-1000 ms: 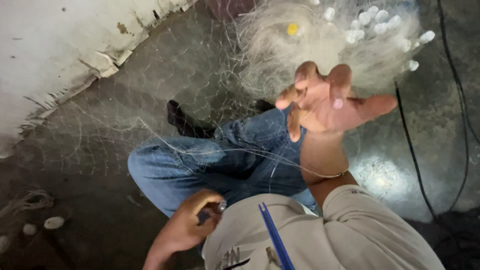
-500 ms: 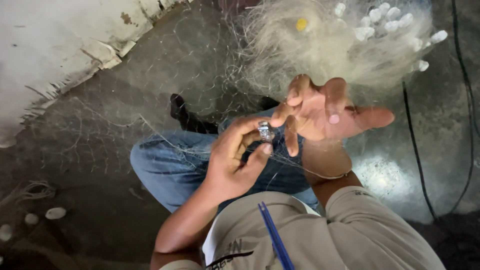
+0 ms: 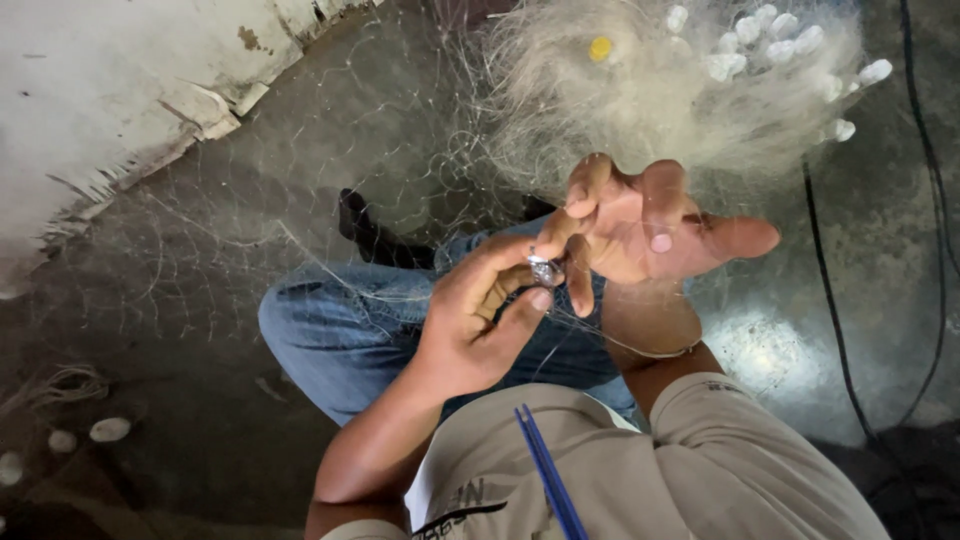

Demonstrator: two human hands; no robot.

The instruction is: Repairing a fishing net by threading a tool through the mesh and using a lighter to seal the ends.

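head view. left hand (image 3: 470, 320): thumb and forefinger pinched shut on a small shiny metal piece (image 3: 545, 270); what the piece is cannot be told.
right hand (image 3: 640, 225): raised, palm toward the camera, fingers curled loosely, fine net strands (image 3: 600, 335) draped over them; no firm grip seen. the piece touches its lower fingers, so the two hands meet there.
fishing net (image 3: 650, 100): pale bundle just above the hands, white floats (image 3: 770, 35), one yellow float (image 3: 600, 48).
floor (image 3: 200, 300): grey concrete, loose mesh spread over it.
jeans knee (image 3: 330, 320): below the hands.
blue pen (image 3: 548, 480): against the shirt.
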